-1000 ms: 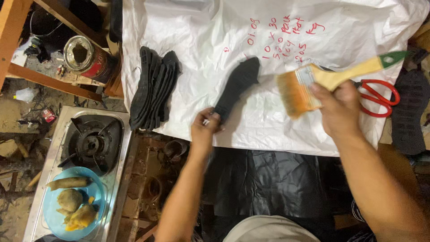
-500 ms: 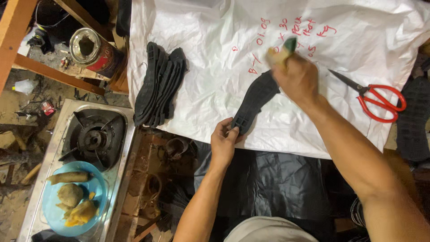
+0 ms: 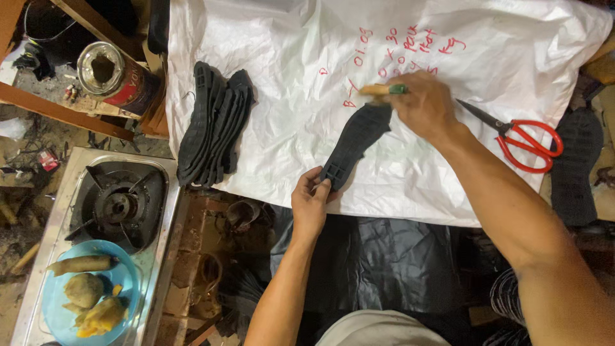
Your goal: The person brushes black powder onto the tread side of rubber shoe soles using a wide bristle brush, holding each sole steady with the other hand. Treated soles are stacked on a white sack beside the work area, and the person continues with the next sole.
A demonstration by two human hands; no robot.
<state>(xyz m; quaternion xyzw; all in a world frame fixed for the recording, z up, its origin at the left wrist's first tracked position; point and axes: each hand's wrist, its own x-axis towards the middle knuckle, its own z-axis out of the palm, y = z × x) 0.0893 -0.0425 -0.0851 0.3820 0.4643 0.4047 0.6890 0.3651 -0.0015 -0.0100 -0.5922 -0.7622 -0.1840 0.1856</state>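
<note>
A black rubber shoe sole lies slantwise on a white plastic sheet. My left hand pinches its near end at the sheet's front edge. My right hand is closed on a brush with a pale wooden handle and green tip, held over the sole's far end; the bristles are hidden under my hand.
A stack of several black soles lies to the left on the sheet. Red-handled scissors lie to the right, another sole beyond them. At left stand an open tin can, a gas burner and a blue bowl of food.
My right hand has swung the brush from the right side, near the scissors, over to the sole's far end. My left hand has kept hold of the near end.
</note>
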